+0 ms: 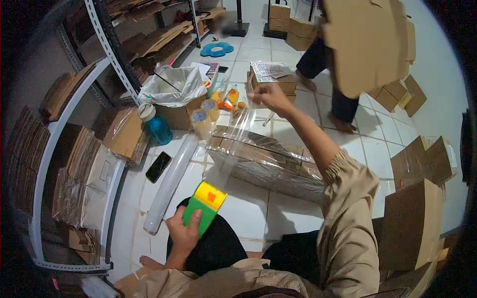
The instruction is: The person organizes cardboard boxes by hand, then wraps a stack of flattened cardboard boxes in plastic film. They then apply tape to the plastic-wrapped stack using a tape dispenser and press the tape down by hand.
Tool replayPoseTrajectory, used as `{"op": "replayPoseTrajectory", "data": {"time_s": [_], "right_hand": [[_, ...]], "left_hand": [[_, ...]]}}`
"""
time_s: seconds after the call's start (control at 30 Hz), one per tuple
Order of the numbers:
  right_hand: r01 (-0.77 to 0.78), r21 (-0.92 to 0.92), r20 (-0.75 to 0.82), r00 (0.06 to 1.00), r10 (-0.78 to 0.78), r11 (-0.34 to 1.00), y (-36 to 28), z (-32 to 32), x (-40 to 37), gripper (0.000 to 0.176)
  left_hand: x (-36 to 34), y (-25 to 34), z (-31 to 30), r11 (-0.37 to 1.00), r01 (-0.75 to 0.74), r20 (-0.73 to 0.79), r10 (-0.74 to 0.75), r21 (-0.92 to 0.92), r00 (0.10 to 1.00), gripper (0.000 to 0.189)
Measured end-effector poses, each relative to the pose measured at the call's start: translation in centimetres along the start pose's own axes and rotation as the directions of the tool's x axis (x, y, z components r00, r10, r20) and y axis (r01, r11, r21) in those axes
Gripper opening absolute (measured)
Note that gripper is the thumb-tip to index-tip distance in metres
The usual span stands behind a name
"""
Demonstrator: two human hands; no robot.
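Observation:
My left hand [186, 231] is wrapped round a green and yellow tape dispenser [204, 208] above my lap. A strip of clear tape [233, 144] stretches from the dispenser up to my right hand [270, 99], whose fingers are pinched on its far end. Below my right arm, a long cardboard box [266, 161] wrapped in clear film lies on the tiled floor. The strip passes over the left end of this box. To the left of the box lies a long roll of clear film [171, 184].
A phone [158, 167], a blue bottle [157, 124], tape rolls [201, 123] and a lined bin [174, 89] stand or lie at left, near shelves [114, 164] of cardboard. Another person [318, 59] carries large cardboard [370, 47] at the back right. Boxes [412, 223] stand at right.

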State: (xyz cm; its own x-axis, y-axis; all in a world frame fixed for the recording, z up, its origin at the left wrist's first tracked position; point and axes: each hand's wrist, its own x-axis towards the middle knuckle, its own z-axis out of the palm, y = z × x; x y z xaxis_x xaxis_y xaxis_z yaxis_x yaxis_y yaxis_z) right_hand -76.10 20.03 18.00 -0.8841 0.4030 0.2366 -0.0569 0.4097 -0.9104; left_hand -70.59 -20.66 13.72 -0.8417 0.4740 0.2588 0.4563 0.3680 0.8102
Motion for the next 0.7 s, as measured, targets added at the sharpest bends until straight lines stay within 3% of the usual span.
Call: {"op": "replayPoseTrajectory", "data": {"time_s": [0.07, 0.17, 0.23, 0.27, 0.3, 0.33, 0.4, 0.43, 0.47, 0.53, 0.57, 0.6, 0.63, 0.67, 0.7], "right_hand": [[-0.036, -0.029, -0.016, 0.999, 0.035, 0.999, 1.7, 0.7, 2.9, 0.016], [-0.059, -0.124, -0.096, 0.994, 0.047, 0.991, 5.3, 1.1, 5.8, 0.019], [-0.136, -0.495, -0.096, 0.990, 0.102, 0.858, 9.2, 1.3, 5.7, 0.020], [-0.025, -0.635, -0.058, 0.998, -0.015, 0.772, 16.9, 1.7, 7.2, 0.022], [-0.047, -0.637, 0.196, 0.956, 0.220, 0.769, 17.9, 2.3, 5.3, 0.018], [-0.107, -0.619, 0.399, 0.811, 0.428, 0.778, 18.9, 3.7, 4.5, 0.024], [-0.203, -0.671, 0.670, 0.247, 0.700, 0.713, 20.8, 6.5, 2.8, 0.042], [-0.209, -0.668, 0.677, 0.230, 0.699, 0.715, 23.1, 6.6, 3.0, 0.042], [-0.054, -0.585, 0.784, 0.217, 0.581, 0.809, 25.2, 6.2, 3.1, 0.042], [0.328, -0.484, 0.869, 0.287, 0.402, 0.811, 27.0, 5.6, 3.8, 0.044], [0.351, -0.687, 0.695, 0.574, 0.433, 0.637, 18.8, 4.8, 2.6, 0.047], [0.169, -0.673, 0.606, 0.683, 0.406, 0.720, 13.5, 4.4, 2.7, 0.052], [0.191, -0.514, 0.582, 0.794, 0.176, 0.836, 8.3, 3.8, 2.2, 0.049], [0.288, -0.434, 0.484, 0.874, -0.049, 0.853, 7.1, 4.4, 1.4, 0.049], [0.398, -0.528, 0.515, 0.853, -0.090, 0.750, 1.9, 4.9, -1.1, 0.048]], "left_hand": [[1.4, 1.0, 2.1, 0.989, 0.017, -0.017, -0.020, -0.144, 1.000, 0.032], [4.0, 1.5, 5.1, 0.977, 0.072, 0.002, -0.074, -0.202, 0.997, 0.032], [4.6, 0.0, 7.3, 0.987, 0.063, 0.007, -0.063, -0.146, 0.998, 0.032], [5.0, -1.0, 8.7, 0.995, 0.048, 0.014, -0.047, -0.090, 0.999, 0.031], [4.8, -2.5, 10.4, 0.995, 0.046, 0.009, -0.045, -0.091, 0.999, 0.031], [4.1, -4.2, 12.2, 0.998, -0.014, -0.025, 0.013, -0.054, 1.000, 0.031], [4.1, -6.3, 14.2, 0.998, -0.057, -0.051, 0.057, -0.002, 0.997, 0.031], [4.2, -6.7, 14.8, 0.997, -0.058, -0.070, 0.055, -0.052, 0.996, 0.032], [4.0, -6.9, 15.3, 0.992, -0.066, -0.087, 0.057, -0.106, 0.995, 0.032], [4.6, -6.4, 15.4, 0.990, -0.068, -0.077, 0.059, -0.121, 0.995, 0.032], [4.9, -6.2, 15.3, 0.989, -0.071, -0.077, 0.061, -0.132, 0.995, 0.033], [5.1, -6.4, 15.4, 0.990, -0.067, -0.080, 0.057, -0.127, 0.995, 0.033], [5.3, -6.8, 15.8, 0.988, -0.073, -0.079, 0.063, -0.133, 0.995, 0.033], [5.5, -7.0, 16.1, 0.987, -0.080, -0.075, 0.070, -0.140, 0.995, 0.033], [5.7, -6.8, 16.2, 0.988, -0.070, -0.064, 0.061, -0.139, 0.996, 0.033]]}}
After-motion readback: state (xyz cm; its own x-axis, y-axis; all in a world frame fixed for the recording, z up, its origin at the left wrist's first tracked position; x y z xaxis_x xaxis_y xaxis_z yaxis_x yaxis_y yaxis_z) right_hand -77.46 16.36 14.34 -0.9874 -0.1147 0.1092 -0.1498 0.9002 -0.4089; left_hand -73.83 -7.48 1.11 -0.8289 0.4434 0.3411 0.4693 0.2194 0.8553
